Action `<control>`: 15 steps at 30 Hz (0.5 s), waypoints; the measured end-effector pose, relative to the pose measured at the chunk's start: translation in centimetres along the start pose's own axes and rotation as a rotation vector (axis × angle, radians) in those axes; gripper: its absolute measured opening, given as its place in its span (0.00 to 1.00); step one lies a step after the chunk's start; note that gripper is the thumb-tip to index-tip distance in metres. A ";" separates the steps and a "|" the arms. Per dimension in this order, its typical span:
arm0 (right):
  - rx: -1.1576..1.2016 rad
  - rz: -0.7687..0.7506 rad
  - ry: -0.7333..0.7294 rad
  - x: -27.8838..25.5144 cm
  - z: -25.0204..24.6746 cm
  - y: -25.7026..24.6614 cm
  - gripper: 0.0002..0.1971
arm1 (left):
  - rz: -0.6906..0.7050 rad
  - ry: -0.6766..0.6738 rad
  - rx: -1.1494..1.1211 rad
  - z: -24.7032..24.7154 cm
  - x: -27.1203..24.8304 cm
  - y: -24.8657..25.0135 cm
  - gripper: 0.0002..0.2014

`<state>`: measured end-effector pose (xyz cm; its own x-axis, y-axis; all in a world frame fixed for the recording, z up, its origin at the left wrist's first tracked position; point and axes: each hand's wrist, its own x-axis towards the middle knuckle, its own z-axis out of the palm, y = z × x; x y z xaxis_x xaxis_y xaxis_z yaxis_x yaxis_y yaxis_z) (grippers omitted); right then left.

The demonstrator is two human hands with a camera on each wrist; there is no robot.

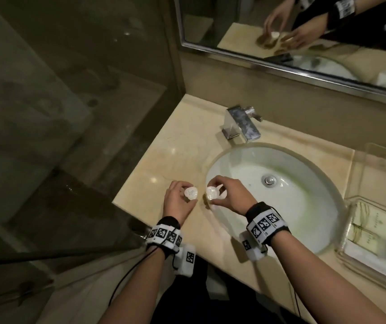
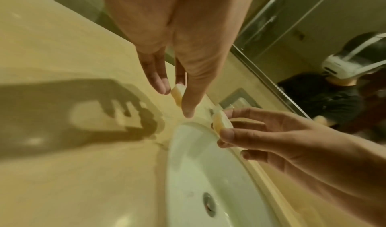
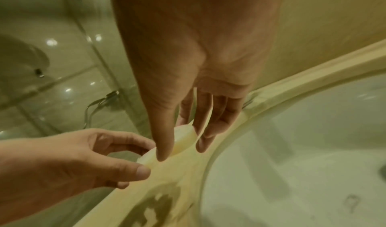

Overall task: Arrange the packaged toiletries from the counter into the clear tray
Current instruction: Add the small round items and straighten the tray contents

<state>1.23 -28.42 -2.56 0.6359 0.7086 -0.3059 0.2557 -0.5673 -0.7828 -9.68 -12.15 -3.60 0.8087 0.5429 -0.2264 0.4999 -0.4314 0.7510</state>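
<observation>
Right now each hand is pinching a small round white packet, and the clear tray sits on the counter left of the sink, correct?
Almost. Left hand and right hand each pinch a round white packet, but the head view shows the clear tray on the right of the sink.

Beige marble counter [image 1: 164, 157] left of the oval white sink basin [image 1: 304, 206] — bare stone from front edge to back wall, passable. Dark glass shower panel [image 1: 70, 136] walls off the counter's left edge. Chrome square faucet [image 1: 241, 123] stands at the back, just behind the basin. Framed wall mirror [image 1: 304, 31] closes the rear above it. Right of the basin, the clear plastic tray [image 1: 374, 242] with raised walls occupies the counter — open from above. Both hands, left hand [image 1: 178, 198] and right hand [image 1: 228, 195], hover near the basin's left rim.
</observation>
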 end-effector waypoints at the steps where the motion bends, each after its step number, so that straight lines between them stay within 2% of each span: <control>1: 0.022 0.009 0.044 -0.8 -1.3 0.6 0.21 | 0.039 -0.022 -0.020 0.9 0.2 1.4 0.19; 8: 0.091 0.144 0.385 -10.0 -10.3 7.1 0.20 | 0.295 -0.241 -0.105 10.2 -0.6 11.7 0.20; 15: 0.141 0.332 0.654 -21.3 -15.8 14.2 0.21 | 0.498 -0.464 -0.106 20.2 -4.8 19.9 0.21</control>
<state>2.87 -58.21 1.39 0.9780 0.0905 -0.1877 -0.0928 -0.6174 -0.7812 2.68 -37.91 -0.14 0.9950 -0.0771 -0.0630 0.0202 -0.4638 0.8857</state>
